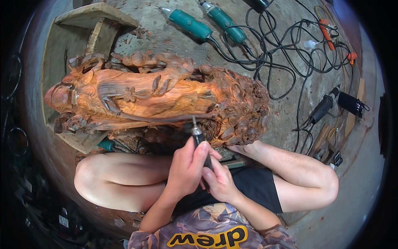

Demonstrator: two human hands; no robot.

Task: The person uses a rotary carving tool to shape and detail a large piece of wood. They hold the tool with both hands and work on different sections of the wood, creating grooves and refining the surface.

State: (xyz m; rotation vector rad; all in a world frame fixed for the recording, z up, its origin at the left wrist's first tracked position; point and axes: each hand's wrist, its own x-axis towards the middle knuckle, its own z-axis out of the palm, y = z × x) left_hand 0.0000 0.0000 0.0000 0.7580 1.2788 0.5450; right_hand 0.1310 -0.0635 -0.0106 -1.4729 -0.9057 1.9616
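"What's the carving [153, 97] like?"
"Long, orange-brown wood: smooth folds, knobbly right end."
"And on its near side?"
"The left hand [185, 166] and right hand [219, 179], both grasping 1 slim, metal-tipped tool [198, 139]."

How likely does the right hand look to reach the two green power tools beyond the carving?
Probably not: the right hand and left hand are on the black handpiece, and the wooden carving lies between them and the green power tools.
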